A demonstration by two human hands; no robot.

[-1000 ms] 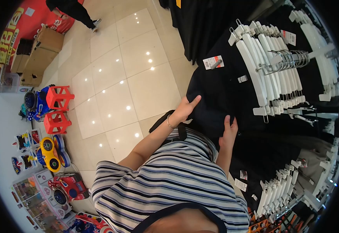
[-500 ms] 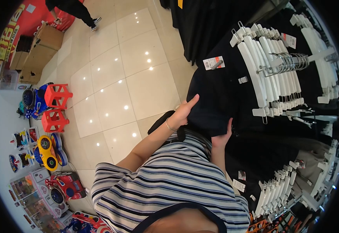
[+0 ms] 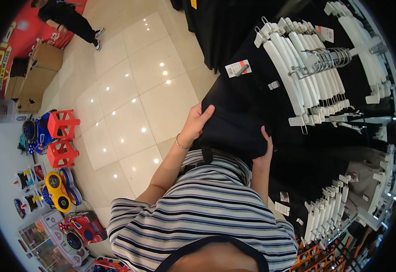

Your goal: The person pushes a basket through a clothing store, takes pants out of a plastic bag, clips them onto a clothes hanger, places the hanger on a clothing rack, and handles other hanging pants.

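Observation:
Dark navy trousers (image 3: 236,129) hang from a white clip hanger (image 3: 282,75) and stretch toward my body. My left hand (image 3: 197,122) grips their left edge, thumb on top and the other fingers underneath. At the opposite edge, my right hand (image 3: 264,152) pinches the cloth, its thumb upright and most fingers hidden. A price tag (image 3: 238,68) with an orange strip lies on the dark cloth near the top, where a grey peg-like piece (image 3: 242,70) also shows. A small white label (image 3: 273,85) sits closer to the hanger.
More white hangers (image 3: 327,208) with dark and grey clothes fill the right side. On the left stand red stools (image 3: 63,124), toy ride machines (image 3: 58,191) and cardboard boxes (image 3: 39,77). A person (image 3: 71,20) in black is on the tiled floor (image 3: 170,104) at the upper left.
The view has shifted slightly. Both hands still hold the trousers, whose cloth is drawn a little differently between them. More of the person in black shows at the upper left.

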